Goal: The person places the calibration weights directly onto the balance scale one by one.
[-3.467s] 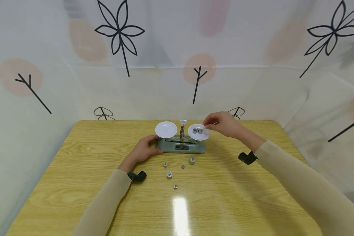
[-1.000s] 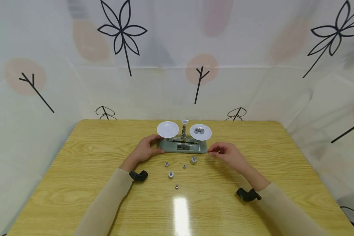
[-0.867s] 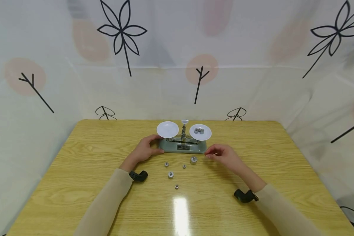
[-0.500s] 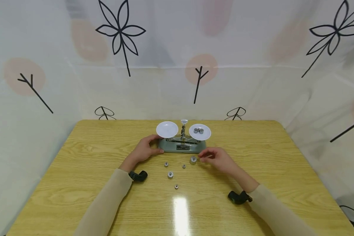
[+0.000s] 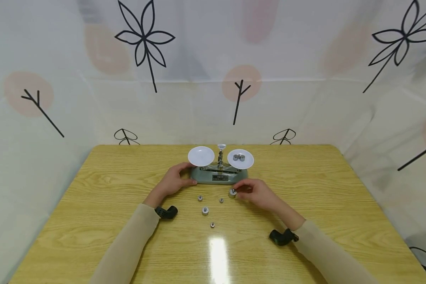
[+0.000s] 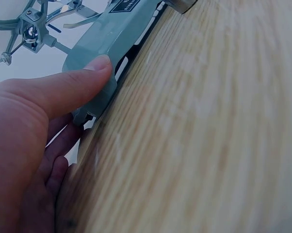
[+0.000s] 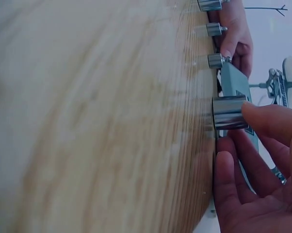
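Table (image 5: 156, 244): yellow wood grain spread below a white patterned sheet (image 5: 184, 110) with black line flowers and pink patches.
Large weight (image 5: 232, 194): it stood upright on the table, knob up, just in front of the right part of the balance scale.
Right hand (image 5: 259, 192): thumb and bent fingers were drawn in narrow at the large weight, the thumb touching its top; whether they pinched it firmly I could not tell.
Balance scale (image 5: 220, 172): its green base sat flat towards the table's far edge, a dark label on the front.
Left hand (image 5: 173, 179): of the two hands, this one held the base's left end, thumb on the front, other fingers round behind.
Pans: the left pan (image 5: 201, 156) and right pan (image 5: 247, 159), both white and round, flanked the middle post.
Pan weights (image 5: 236, 157): two metal ones stood close together in the right pan, with something between them too small to make out.
Smaller weights: four stood apart before the base, one weight (image 5: 200, 198) near the left hand, a tiny weight (image 5: 221, 200) beside the large one, a wider weight (image 5: 205, 211) between and nearer the person, and the nearest weight (image 5: 212, 225) closest of all.
Sleeves: beige cloth (image 5: 127, 240) covered both arms, with black wrist cameras (image 5: 167, 212) below the hands.
Shine: a white reflection (image 5: 219, 258) lay on the near tabletop.
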A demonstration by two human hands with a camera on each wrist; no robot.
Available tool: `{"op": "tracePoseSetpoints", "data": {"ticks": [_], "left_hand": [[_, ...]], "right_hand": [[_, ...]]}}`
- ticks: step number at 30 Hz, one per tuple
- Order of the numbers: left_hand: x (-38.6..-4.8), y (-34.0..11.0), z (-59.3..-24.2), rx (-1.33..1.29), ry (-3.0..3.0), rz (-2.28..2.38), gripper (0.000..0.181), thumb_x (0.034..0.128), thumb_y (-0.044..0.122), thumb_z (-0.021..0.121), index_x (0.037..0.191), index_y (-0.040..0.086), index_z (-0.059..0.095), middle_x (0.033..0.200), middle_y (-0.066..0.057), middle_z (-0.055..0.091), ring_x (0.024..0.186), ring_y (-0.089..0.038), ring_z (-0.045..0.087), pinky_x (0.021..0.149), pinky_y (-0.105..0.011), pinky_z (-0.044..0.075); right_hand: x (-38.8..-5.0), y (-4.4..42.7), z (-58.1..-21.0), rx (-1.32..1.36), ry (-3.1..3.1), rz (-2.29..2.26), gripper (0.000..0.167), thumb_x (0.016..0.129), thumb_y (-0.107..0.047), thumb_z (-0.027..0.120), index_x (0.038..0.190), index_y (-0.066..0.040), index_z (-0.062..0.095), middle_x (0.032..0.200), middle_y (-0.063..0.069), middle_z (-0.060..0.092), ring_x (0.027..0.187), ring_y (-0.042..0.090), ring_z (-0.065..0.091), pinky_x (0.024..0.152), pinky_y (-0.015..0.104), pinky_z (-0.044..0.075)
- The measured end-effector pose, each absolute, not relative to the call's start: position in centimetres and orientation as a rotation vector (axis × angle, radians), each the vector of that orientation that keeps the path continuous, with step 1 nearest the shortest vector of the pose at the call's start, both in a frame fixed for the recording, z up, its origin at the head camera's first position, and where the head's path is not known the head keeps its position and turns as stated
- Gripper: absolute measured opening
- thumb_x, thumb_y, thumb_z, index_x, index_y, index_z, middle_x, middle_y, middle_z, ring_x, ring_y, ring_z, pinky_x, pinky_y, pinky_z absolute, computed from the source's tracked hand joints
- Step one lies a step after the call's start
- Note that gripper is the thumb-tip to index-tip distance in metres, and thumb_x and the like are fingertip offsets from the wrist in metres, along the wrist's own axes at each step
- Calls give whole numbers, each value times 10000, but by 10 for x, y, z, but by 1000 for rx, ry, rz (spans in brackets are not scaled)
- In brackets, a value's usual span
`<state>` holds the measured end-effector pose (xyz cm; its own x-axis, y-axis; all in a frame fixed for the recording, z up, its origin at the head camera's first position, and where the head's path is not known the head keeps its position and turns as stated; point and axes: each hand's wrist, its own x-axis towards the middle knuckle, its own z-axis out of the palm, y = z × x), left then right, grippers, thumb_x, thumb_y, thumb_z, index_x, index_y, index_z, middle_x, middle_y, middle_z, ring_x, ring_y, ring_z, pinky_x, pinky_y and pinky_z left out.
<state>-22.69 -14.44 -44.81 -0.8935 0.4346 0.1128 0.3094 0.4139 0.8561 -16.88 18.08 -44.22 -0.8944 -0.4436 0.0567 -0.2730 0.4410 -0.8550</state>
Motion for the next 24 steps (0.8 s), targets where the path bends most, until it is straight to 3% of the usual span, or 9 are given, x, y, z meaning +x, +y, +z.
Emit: {"op": "tracePoseSetpoints", "data": {"ticks": [7,14,24], "left_hand": [[-215,-142,-431,687,2531,1487,540,846,50,790,1343,-5,585,1380,-179,556,1354,-356,434,1130,-504,327],[-238,-148,-468,659,2553,1480,597,833,94,817,1373,28,572,1414,-151,538,1378,-324,414,1144,-491,308],[-241,-150,-471,674,2540,1495,600,813,184,848,1356,106,603,1396,-79,563,1365,-274,435,1137,-476,323]], "right_hand": [[-172,179,-447,-664,2509,-1432,229,857,-9,756,1082,-13,717,1059,116,682,953,252,622,793,266,537],[-174,176,-452,-678,2497,-1452,225,852,-7,764,1068,-18,705,1045,95,678,947,226,625,805,280,541],[-171,175,-452,-616,2482,-1448,211,848,-38,782,1030,-78,685,1091,51,689,933,200,615,788,291,535]]}}
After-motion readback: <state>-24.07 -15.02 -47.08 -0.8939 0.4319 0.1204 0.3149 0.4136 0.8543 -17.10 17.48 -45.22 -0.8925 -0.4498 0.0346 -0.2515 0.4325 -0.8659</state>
